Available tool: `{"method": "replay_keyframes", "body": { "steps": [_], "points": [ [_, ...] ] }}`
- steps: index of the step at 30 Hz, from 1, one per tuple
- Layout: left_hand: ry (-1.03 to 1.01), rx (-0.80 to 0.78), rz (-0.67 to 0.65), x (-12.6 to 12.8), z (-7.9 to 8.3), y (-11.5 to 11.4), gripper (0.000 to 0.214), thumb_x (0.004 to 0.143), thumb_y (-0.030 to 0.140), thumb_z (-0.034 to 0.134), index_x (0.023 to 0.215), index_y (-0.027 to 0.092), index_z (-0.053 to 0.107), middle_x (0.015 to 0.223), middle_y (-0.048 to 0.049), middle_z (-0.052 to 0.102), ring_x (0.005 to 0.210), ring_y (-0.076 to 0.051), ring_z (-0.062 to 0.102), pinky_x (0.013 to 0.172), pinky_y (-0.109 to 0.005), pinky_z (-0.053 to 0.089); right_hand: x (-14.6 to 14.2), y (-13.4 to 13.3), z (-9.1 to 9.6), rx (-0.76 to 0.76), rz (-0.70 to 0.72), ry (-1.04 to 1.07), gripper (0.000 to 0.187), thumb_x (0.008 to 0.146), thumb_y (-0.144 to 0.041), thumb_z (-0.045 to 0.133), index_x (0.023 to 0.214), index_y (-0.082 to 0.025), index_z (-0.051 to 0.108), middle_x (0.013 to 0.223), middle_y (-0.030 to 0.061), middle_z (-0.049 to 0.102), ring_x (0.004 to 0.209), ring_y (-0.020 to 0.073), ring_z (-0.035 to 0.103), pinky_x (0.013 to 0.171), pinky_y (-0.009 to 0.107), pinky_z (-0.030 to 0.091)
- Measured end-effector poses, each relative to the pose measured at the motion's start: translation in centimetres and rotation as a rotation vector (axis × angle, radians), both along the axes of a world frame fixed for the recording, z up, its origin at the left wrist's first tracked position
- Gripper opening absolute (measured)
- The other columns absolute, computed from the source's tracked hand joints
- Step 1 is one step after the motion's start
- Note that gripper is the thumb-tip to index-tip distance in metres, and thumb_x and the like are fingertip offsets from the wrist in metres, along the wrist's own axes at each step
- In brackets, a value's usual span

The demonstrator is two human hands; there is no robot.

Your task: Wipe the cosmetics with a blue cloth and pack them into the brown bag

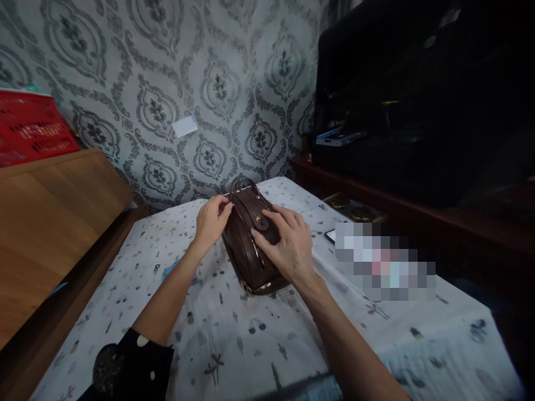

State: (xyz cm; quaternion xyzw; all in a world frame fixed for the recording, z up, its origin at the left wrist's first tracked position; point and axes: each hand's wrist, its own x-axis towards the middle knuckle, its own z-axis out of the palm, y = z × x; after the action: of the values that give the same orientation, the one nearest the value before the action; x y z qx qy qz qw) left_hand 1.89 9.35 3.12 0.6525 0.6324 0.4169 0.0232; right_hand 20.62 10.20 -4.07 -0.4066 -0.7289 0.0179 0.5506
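A dark brown leather handbag (246,253) lies on the patterned white cloth (234,356) in front of me. It has gold-toned zippers, a strap with a round metal stud across its top, and a handle at the far end. At the bag's far left edge, my left hand (211,220) is closed, thumb and fingertips pinched at the end of a zipper (256,250). The pull itself is hidden by the fingers. My right hand (290,239) rests over the bag's right side, thumb and fingers spread on either side of the strap's end.
A phone (330,236) lies right of the bag, beside a blurred-out patch. A blue item (170,270) is partly behind my left forearm. Left stands a wooden cabinet (62,200) with a red box (35,125). A large black screen (418,111) stands right; patterned wall behind.
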Motion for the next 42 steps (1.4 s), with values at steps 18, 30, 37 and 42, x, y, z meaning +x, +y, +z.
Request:
{"method": "replay_keyframes", "body": {
  "steps": [18, 30, 37, 42],
  "points": [
    [-0.100, 0.017, 0.019, -1.0, 0.4, 2.9, 0.017, 0.079, 0.033, 0.059, 0.068, 0.020, 0.059, 0.062, 0.0026, 0.055, 0.064, -0.016, 0.051, 0.064, -0.028, 0.038, 0.0, 0.0, 0.3, -0.008, 0.013, 0.020, 0.036, 0.082, -0.037, 0.067, 0.114, -0.022, 0.071, 0.126, 0.0121, 0.068, 0.114, 0.0330, 0.060, 0.094, 0.049, 0.049],
    [-0.113, -0.045, -0.157, -1.3, 1.1, 4.2, 0.016, 0.072, 0.031, 0.067, 0.072, 0.019, 0.057, 0.066, 0.0032, 0.054, 0.067, -0.014, 0.051, 0.066, -0.026, 0.039, -0.2, -0.1, 0.1, 0.076, -0.002, 0.036, 0.033, 0.084, -0.036, 0.066, 0.112, -0.019, 0.071, 0.124, 0.0121, 0.070, 0.112, 0.0331, 0.060, 0.093, 0.049, 0.049],
    [-0.084, -0.197, -0.212, 1.8, 3.6, 7.0, 0.028, 0.067, 0.037, 0.074, 0.083, 0.015, 0.067, 0.068, 0.0028, 0.058, 0.064, -0.014, 0.051, 0.063, -0.027, 0.038, -0.3, 0.0, -0.2, 0.104, -0.001, 0.051, 0.030, 0.086, -0.037, 0.067, 0.111, -0.021, 0.071, 0.122, 0.0112, 0.071, 0.114, 0.0321, 0.059, 0.094, 0.049, 0.047],
    [-0.012, -0.267, -0.207, 3.2, 4.6, 7.2, 0.023, 0.063, 0.031, 0.076, 0.057, 0.016, 0.058, 0.055, 0.0040, 0.052, 0.058, -0.013, 0.046, 0.059, -0.027, 0.032, -0.2, 0.1, -0.2, 0.127, -0.009, 0.055, 0.029, 0.085, -0.037, 0.068, 0.109, -0.021, 0.072, 0.117, 0.0089, 0.074, 0.111, 0.0316, 0.060, 0.093, 0.048, 0.046]
  ]
}}
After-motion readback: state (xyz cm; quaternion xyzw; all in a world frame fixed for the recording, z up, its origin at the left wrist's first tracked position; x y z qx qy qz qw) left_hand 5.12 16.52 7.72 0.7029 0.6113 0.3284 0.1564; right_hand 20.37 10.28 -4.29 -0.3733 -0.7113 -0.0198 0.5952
